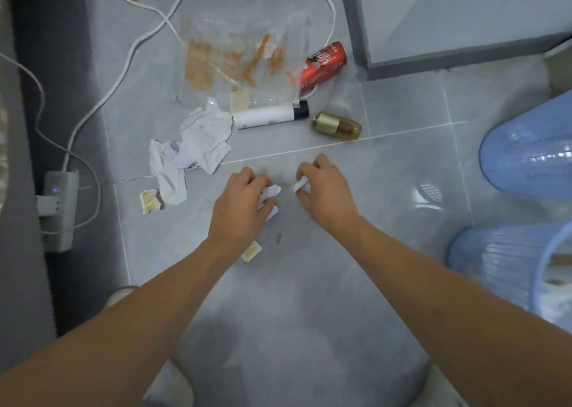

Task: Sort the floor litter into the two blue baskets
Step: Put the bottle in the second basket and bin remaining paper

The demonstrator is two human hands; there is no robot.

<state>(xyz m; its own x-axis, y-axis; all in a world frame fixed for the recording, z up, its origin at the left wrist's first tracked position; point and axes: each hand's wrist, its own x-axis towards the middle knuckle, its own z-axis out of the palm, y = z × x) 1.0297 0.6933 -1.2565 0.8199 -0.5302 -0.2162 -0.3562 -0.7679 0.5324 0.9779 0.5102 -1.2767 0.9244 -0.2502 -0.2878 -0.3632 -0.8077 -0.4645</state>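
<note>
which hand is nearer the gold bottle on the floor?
Right. The right hand sits just below and slightly left of the gold bottle, pinching a white paper scrap. The left hand is farther off to the lower left, holding crumpled paper.

Left hand (238, 203): centre frame, fingers curled, gripped crumpled paper (270, 196). Right hand (322, 186): just beside, pinched a paper scrap (301, 186).

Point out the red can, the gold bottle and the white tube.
red can (323, 63), head view, middle of its side.
gold bottle (337, 126), head view, mid-body.
white tube (263, 118), head view, white barrel.
</note>
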